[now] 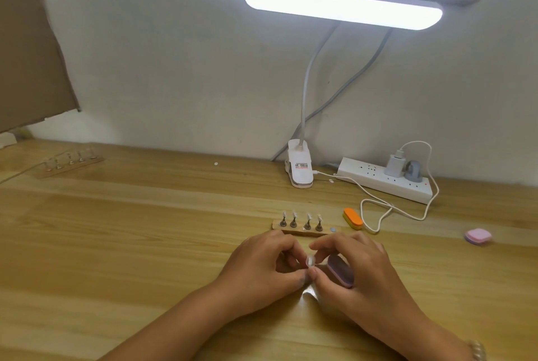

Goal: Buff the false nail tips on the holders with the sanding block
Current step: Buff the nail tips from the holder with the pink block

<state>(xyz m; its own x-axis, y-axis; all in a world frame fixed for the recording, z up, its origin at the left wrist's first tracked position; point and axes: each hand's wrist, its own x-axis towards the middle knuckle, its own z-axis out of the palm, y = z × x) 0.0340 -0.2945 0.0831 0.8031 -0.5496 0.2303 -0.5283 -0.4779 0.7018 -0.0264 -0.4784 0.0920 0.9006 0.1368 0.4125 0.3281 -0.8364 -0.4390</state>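
Head view, hands: the left hand [267, 264] and right hand [358, 270] meet at lower centre, just above the bench [145, 244].
Left hand: fingers curled, pinching the lower end of a clear nail tip [311, 261]; what the tip sits on is hidden by the fingers.
Right hand: curled round a purple block [340, 272], with thumb and forefinger touching the tip from above.
Rack [302, 232]: a wooden strip just beyond the hands, carrying four upright holders with tips; its right end slot shows only a grey dot.
Other blocks: an orange block [352, 218] just right of the rack; a pink block [477, 237] well apart at the right edge.
Second rack [70, 162]: upper left, blurred.
Back: lit lamp [343, 6] clamped at the bench edge, beside a power strip [384, 183].
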